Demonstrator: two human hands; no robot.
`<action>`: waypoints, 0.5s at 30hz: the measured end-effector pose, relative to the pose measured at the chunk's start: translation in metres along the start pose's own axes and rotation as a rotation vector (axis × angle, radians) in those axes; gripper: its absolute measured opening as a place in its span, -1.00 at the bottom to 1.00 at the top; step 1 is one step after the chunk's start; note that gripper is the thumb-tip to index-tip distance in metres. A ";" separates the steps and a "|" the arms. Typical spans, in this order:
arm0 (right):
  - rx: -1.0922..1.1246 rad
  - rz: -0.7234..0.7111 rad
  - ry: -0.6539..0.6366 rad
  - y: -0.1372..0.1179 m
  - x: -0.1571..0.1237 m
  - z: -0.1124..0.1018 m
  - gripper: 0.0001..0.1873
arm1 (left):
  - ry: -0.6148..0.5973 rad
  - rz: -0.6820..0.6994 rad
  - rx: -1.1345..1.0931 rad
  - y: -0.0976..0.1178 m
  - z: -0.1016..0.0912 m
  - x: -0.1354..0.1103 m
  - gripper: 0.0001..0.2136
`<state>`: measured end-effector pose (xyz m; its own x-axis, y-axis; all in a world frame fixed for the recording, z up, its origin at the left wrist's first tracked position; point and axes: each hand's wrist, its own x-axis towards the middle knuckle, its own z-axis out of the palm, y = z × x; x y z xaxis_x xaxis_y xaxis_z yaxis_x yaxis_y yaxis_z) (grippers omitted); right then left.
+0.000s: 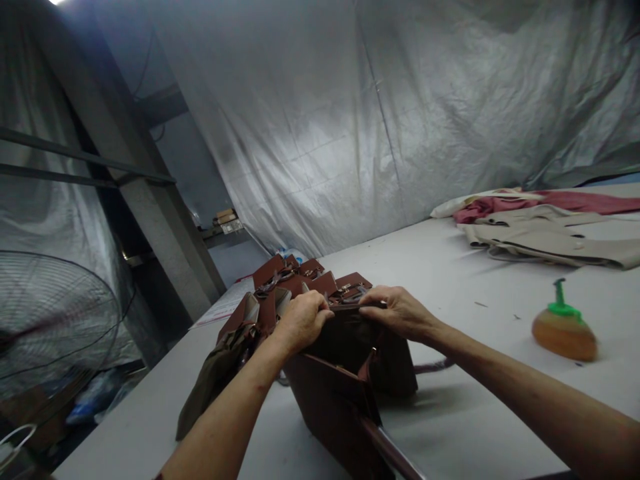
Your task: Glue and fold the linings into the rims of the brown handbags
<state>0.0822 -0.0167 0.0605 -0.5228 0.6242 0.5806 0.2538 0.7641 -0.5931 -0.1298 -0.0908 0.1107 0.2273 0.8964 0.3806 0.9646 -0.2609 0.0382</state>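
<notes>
A dark brown handbag (335, 413) stands on the white table in front of me, its mouth gaping toward me and a dark lining showing inside. My left hand (304, 320) pinches the far rim of the bag near its left end. At the right end of that same rim, my right hand (395, 312) grips the edge between thumb and fingers. One strap hangs down at the near side. Just behind the bag are several more brown bags (295, 280), packed close together. A dark olive cloth piece (215, 373) drapes beside my left forearm.
An orange squeeze bottle with a green cap (565, 330) stands on the white table (490, 387) to the right. Beige and red material pieces (550, 233) lie at the far right. A wire-caged fan (55, 320) is at the left, and silvery sheeting (320, 133) hangs behind.
</notes>
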 end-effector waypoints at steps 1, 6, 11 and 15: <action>-0.073 0.006 -0.017 -0.002 0.002 -0.001 -0.84 | 0.001 -0.007 0.011 0.000 0.000 0.000 -0.90; -0.604 0.007 -0.078 -0.027 0.013 -0.002 -0.81 | 0.022 -0.043 0.036 0.002 0.004 0.005 -0.87; -0.705 -0.027 -0.184 -0.046 0.027 0.012 -0.79 | 0.132 -0.029 -0.083 -0.004 0.002 0.002 -0.95; -0.544 0.038 -0.206 -0.033 0.036 0.017 -0.78 | 0.325 -0.167 -0.137 -0.016 -0.009 -0.010 -0.77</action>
<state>0.0408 -0.0222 0.0913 -0.6386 0.6499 0.4121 0.6287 0.7494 -0.2077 -0.1483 -0.0990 0.1143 -0.0065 0.7762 0.6305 0.9531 -0.1860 0.2388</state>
